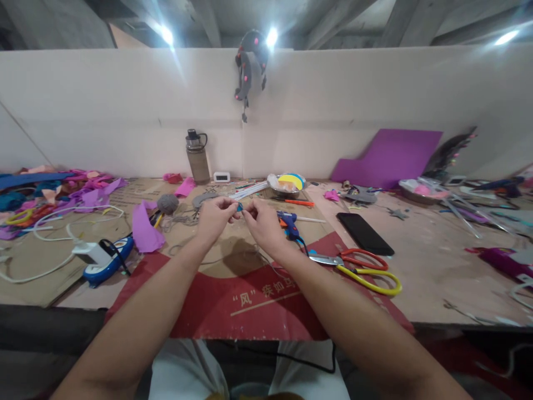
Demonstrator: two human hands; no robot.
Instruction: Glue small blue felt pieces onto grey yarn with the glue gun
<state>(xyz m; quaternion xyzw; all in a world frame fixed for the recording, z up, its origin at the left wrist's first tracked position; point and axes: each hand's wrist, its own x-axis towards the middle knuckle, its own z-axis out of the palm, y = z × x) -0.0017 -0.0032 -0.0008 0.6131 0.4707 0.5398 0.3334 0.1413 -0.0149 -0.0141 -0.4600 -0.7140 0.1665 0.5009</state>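
My left hand [216, 216] and my right hand [262, 220] meet above the middle of the table, fingertips pinched together. Between them is a small blue piece [239, 207], too small to name closely; both hands seem to grip it. Below them lies a red and brown cardboard sheet [266, 311]. A blue glue gun [288, 222] rests just right of my right hand. Scissors [353, 266] with one red and one yellow handle lie further right. Grey cord and a ball of grey yarn [167, 204] are left of my left hand.
A bottle [197, 158] stands by the white partition. A blue power strip [109, 261] with a white plug sits on the left, near felt scraps [83, 191]. A black phone [365, 233] lies to the right; purple felt [391, 158] leans behind. A bowl [287, 191] holds coloured pieces.
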